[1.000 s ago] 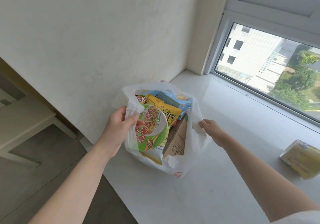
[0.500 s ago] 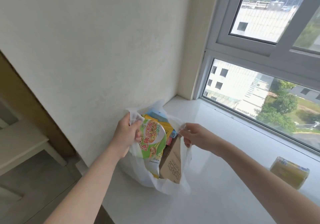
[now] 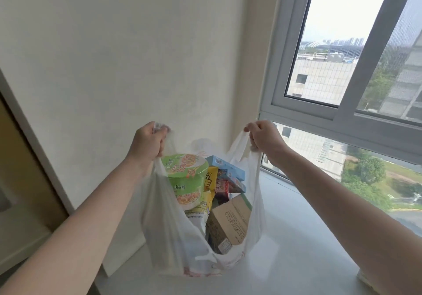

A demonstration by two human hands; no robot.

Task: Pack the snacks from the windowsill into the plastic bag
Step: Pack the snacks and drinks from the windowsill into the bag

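Tear risk: the plastic bag point(image 3: 201, 230) is hanging full from two thin handles, and the brown box point(image 3: 230, 221) is pressing a corner toward the right wall; a jerk could be splitting the film there.
Spill risk: the green noodle bowl point(image 3: 186, 178) is sitting high by the left rim, tilted, so widening the mouth further could be tipping it out.
Slip risk: if either grip is loosening, that side is dropping and the blue box point(image 3: 225, 169) and yellow packets point(image 3: 211, 177) are sliding out.
Left fingers: the left hand point(image 3: 147, 143) is curling its fingers round the left handle, bunching it in the fist.
Right fingers: the right hand point(image 3: 262, 138) is pinching the right handle, fingers closed over it.
Bag position: it is hanging between and below both fists, its bottom at or just above the windowsill point(image 3: 296, 237); which, I cannot tell.
Leftover: something pale point(image 3: 365, 282) is showing at the lower right edge, unclear what.
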